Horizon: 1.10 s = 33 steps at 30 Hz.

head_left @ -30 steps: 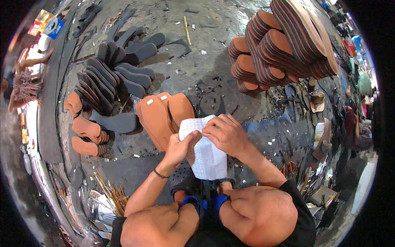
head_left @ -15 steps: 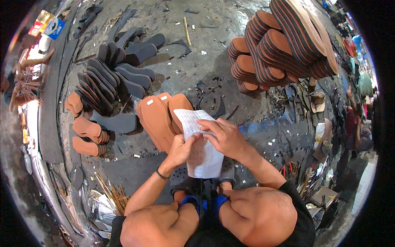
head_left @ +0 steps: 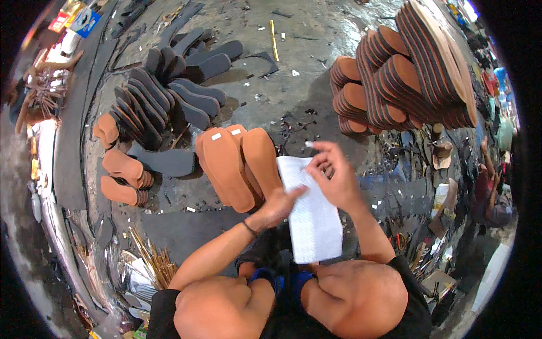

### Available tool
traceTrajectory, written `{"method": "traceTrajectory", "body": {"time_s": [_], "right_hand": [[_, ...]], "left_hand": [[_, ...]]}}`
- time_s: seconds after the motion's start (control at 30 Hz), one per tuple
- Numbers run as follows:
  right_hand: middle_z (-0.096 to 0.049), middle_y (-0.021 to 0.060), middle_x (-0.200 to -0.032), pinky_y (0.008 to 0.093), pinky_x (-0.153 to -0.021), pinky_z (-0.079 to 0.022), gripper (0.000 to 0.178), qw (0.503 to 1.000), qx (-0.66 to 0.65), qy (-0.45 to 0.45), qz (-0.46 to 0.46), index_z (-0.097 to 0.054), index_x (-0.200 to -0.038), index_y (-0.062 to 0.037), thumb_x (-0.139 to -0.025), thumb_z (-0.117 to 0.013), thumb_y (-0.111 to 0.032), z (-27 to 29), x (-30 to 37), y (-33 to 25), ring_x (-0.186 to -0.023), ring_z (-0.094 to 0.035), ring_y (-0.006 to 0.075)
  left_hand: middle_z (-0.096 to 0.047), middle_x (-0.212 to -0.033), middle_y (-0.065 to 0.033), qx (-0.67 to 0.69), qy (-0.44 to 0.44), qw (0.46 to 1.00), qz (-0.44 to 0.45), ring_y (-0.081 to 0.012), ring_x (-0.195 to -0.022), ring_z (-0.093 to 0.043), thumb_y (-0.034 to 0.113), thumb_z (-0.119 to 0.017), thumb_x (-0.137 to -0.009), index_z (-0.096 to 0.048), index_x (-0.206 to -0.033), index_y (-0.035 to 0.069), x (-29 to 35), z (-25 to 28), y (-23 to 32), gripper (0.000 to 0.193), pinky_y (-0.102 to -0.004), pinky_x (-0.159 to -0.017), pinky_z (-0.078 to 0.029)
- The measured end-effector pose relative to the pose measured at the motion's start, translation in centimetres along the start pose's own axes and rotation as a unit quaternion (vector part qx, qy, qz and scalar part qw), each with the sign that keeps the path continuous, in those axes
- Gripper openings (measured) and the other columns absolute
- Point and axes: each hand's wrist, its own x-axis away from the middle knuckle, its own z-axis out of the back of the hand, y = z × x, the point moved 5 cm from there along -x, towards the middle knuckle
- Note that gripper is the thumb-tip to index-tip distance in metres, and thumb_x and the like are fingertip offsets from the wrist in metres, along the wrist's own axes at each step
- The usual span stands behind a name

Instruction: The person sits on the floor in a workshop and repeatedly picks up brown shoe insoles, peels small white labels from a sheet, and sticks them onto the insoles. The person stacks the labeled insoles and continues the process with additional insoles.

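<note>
Left hand (head_left: pixel 279 207): closed on a white sheet (head_left: pixel 317 229), centre of frame, thumb on top. Right hand (head_left: pixel 335 176): fingers curled, small white piece (head_left: pixel 309 144) at a fingertip; whether pinched, cannot tell. Brown insoles (head_left: pixel 226 165): left of centre. Stacked brown-and-black soles (head_left: pixel 398 79): upper right. Dark soles (head_left: pixel 148 95): upper left.

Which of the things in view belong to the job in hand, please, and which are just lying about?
Likely in use:
- white sheet, held by the left hand
- small white piece at a fingertip of the right hand
- brown soles in front, two bearing white labels

Apparently lying about:
- yellow stick
- thin sticks
</note>
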Motion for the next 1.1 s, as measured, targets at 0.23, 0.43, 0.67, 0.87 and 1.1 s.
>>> {"method": "traceTrajectory", "body": {"time_s": [0.23,0.43,0.67,0.87,1.1], "right_hand": [[-0.069,0.0152,-0.097,0.0317,-0.077,-0.053,0.051,0.969,-0.209,-0.01,-0.129,-0.049,-0.119,0.0067,-0.083,-0.076,-0.017,-8.9,-10.2,9.5,-0.089,-0.066,0.0175],[-0.07,0.0126,-0.085,0.0363,-0.071,-0.053,0.043,0.996,-0.059,-0.013,-0.065,-0.05,-0.115,0.0022,-0.081,-0.074,-0.01,-12.8,-14.3,12.6,-0.077,-0.069,0.0232],[-0.068,0.0141,-0.081,0.0394,-0.069,-0.052,0.05,0.997,0.047,-0.05,-0.041,-0.044,-0.115,0.0002,-0.079,-0.077,-0.012,-12.6,-15.0,10.0,-0.076,-0.068,0.0278],[-0.064,0.0181,-0.093,0.0435,-0.074,-0.051,0.056,0.996,0.015,0.05,-0.068,-0.04,-0.118,0.0007,-0.082,-0.077,-0.024,-9.6,-10.2,12.3,-0.083,-0.065,0.0336],[-0.063,0.0201,-0.11,0.0417,-0.091,-0.049,0.076,0.994,-0.014,-0.005,-0.112,-0.034,-0.135,0.004,-0.081,-0.079,-0.026,-13.0,-1.8,9.9,-0.104,-0.063,0.0323]], "left_hand": [[-0.067,-0.102,-0.0206,-0.409,0.041,0.862,-0.298,-0.0396,-0.097,-0.063,0.028,-0.066,-0.088,-0.063,-0.11,0.0,1.1,2.6,1.9,0.036,-0.0425,-0.082,-0.052],[-0.057,-0.125,-0.0128,-0.596,0.303,0.628,-0.398,-0.0303,-0.12,-0.048,0.01,-0.064,-0.079,-0.057,-0.127,0.004,-1.1,8.4,6.5,0.049,-0.0424,-0.099,-0.04],[-0.051,-0.132,-0.0114,-0.666,0.323,0.589,-0.323,-0.0308,-0.127,-0.043,0.012,-0.065,-0.076,-0.052,-0.136,0.005,-4.8,9.3,5.5,0.062,-0.043,-0.105,-0.033],[-0.041,-0.141,-0.02,-0.56,0.377,0.665,-0.32,-0.0373,-0.134,-0.036,0.027,-0.069,-0.082,-0.042,-0.142,0.001,-1.1,10.8,6.5,0.071,-0.0447,-0.109,-0.029],[-0.025,-0.147,-0.0352,-0.218,0.433,0.865,-0.132,-0.0446,-0.14,-0.025,0.04,-0.079,-0.08,-0.015,-0.146,-0.014,1.4,16.0,-1.8,0.107,-0.0472,-0.115,-0.024]]}}
